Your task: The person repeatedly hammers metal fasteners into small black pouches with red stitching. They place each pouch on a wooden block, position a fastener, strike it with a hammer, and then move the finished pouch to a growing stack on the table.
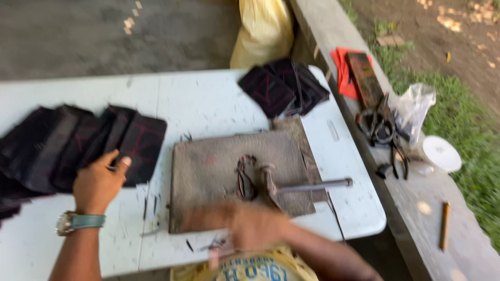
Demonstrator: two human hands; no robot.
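Fingers (115, 162) of the left hand (96, 184) rest spread on dark fabric pieces (78, 143) left of the metal press plate (234, 171); the right hand (250, 226) is too blurred to tell.

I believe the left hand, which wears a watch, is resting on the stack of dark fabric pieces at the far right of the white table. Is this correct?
Not quite. In the head view, the left hand with the watch rests on the row of dark fabric pieces at the left of the white table, not the far right. The stack of dark pieces at the far right is untouched.
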